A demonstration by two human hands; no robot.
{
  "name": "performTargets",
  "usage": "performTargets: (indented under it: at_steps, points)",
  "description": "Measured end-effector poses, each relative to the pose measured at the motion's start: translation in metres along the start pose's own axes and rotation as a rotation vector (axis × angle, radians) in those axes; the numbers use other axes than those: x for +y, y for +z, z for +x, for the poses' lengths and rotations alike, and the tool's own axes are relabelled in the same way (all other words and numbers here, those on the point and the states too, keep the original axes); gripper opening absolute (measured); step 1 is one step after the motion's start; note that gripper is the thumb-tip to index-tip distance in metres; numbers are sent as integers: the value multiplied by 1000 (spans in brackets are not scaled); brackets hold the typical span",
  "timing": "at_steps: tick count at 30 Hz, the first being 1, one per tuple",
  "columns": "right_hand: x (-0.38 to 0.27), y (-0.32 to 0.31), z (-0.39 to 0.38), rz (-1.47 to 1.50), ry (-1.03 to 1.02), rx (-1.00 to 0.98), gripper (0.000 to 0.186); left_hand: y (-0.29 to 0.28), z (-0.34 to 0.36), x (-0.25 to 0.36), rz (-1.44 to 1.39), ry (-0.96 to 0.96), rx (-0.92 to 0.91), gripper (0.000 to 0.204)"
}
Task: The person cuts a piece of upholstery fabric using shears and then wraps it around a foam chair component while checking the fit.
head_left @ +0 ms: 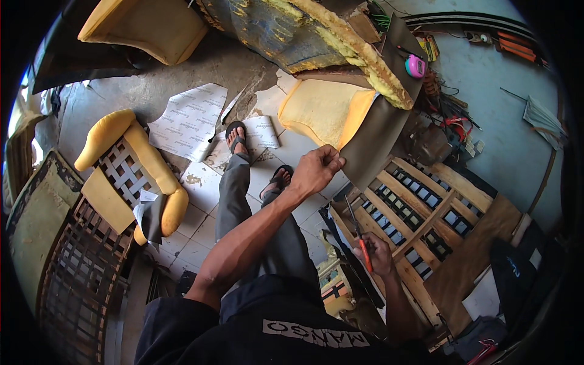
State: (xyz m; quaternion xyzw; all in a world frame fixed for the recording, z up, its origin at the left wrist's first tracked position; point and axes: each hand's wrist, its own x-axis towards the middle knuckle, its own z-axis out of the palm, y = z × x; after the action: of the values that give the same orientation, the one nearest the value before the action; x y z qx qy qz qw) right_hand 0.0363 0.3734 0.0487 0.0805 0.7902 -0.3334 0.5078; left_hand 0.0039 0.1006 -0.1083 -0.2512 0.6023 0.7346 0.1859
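Observation:
My left hand [317,173] is closed, with thumb and fingers pinching the lower corner of a yellow fabric cover [319,108]. That cover lies partly over a dark brown upholstery sheet [372,146], whose edge also meets my fingertips. In my right hand [378,255], lower and to the right, is a pair of scissors [365,248] with orange-red handles. Their dark blades point up and away from me, apart from the sheet. Whether the blades are parted is hard to make out.
A wooden slatted frame [426,222] lies at right. Torn yellow foam on a large panel [274,33] stands ahead. At left sits a yellow padded chair frame [131,170]; white patterned backing sheets [191,118] lie on the floor. A pink tape measure [415,66] rests far right, near tools.

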Motion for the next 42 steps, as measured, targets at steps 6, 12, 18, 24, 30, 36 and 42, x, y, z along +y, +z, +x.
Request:
performTargets:
  at_steps: [6, 12, 18, 24, 30, 36, 42]
  points:
    - [20, -53, 28, -214, -62, -117, 49, 4, 6, -4, -127, 41, -41, 32]
    - [7, -61, 53, -237, -123, -195, 47, 8, 6, -13, -176, 60, -24, 29]
    - [1, -50, 72, -118, -106, -173, 50, 5, 5, -7, -134, 11, -46, 21]
    - [9, -39, 81, 142, -89, -252, 49, -2, -4, 3, -99, 14, -63, 24]
    - [39, -34, 58, 167, -83, -322, 56, -4, -9, 62, 239, 149, -129, 47]
    - [47, -22, 56, 42, -107, -318, 56, -4, 18, 63, 514, 243, 90, 59]
    - [53, -30, 63, 35, -139, -234, 58, -3, 1, 34, 441, 53, 29, 54]
